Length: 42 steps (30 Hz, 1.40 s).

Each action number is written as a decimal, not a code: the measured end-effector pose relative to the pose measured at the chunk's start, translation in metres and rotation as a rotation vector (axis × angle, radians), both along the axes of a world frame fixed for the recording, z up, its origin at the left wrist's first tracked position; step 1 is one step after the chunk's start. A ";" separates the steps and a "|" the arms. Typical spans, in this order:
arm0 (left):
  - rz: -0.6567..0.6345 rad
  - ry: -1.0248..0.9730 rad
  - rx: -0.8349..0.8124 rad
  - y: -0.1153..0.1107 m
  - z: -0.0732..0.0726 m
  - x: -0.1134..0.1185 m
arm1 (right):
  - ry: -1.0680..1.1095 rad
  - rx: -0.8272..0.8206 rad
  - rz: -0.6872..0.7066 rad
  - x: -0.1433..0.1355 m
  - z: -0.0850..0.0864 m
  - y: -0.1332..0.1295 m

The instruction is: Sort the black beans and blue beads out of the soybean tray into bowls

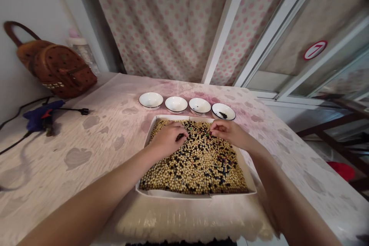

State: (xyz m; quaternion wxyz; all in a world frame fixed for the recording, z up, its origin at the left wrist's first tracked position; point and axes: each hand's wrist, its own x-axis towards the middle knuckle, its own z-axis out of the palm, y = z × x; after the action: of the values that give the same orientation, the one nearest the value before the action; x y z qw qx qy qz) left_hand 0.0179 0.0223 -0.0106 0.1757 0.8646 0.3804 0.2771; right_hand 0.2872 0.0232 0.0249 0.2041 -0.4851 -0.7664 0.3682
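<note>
A shallow white box [196, 195] on the table is filled with pale yellow soybean-like grains [184, 177], mixed with many black ones and a few green, red and blue bits. Over its upper left part, my left hand [168, 138] is closed, thumb and fingertips drawn together at the grains. My right hand [230, 133] reaches over the upper right edge with its fingers pinched near small green and dark red bits. What either pinch holds is too small to make out. Just behind the box, the rightmost white bowl [230, 108] contains a small heap of black pieces.
Three more dark-rimmed white bowls line up leftward: one with a few dark specks [200, 103], a middle one [176, 102] and the leftmost [150, 98]. A blue glue gun [40, 115] with cords and a brown backpack [60, 67] occupy the table's left side.
</note>
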 end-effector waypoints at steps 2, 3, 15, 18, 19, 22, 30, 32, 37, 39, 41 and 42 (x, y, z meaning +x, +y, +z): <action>0.006 -0.004 0.006 0.000 -0.001 0.000 | -0.020 -0.075 0.076 0.000 0.002 0.007; 0.009 -0.005 0.006 0.000 -0.001 0.000 | -0.046 -0.114 0.135 0.000 0.003 0.008; 0.016 -0.032 0.007 0.000 -0.001 0.000 | 0.106 0.200 -0.283 -0.014 -0.008 0.049; 0.026 -0.045 0.008 0.001 -0.001 0.000 | 0.110 0.291 -0.417 -0.018 -0.020 0.078; 0.030 -0.050 0.010 0.001 -0.001 0.000 | 0.087 0.302 -0.426 -0.019 -0.024 0.085; 0.051 -0.057 0.013 0.002 -0.001 0.000 | 0.014 0.302 -0.397 -0.021 -0.031 0.099; 0.129 -0.091 -0.020 0.004 0.002 -0.004 | 0.090 0.410 -0.399 -0.007 -0.023 0.068; 0.120 -0.090 -0.031 0.005 0.002 -0.003 | 0.165 0.419 -0.398 -0.003 -0.021 0.049; 0.128 -0.056 -0.067 0.001 0.008 -0.001 | 0.303 0.370 -0.440 0.008 -0.027 0.011; 0.223 -0.046 -0.073 -0.001 0.013 -0.002 | 0.332 0.357 -0.449 0.011 -0.032 0.006; 0.283 -0.041 -0.091 -0.005 0.020 -0.004 | 0.365 0.352 -0.469 0.014 -0.037 0.005; 0.282 -0.035 -0.111 -0.007 0.022 -0.004 | 0.382 0.350 -0.480 0.015 -0.038 0.005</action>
State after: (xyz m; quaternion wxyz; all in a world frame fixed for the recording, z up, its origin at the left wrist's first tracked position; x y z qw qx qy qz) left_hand 0.0135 0.0154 0.0117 0.1891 0.7865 0.5099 0.2926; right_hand 0.3021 0.0284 -0.0133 0.5044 -0.5316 -0.6299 0.2570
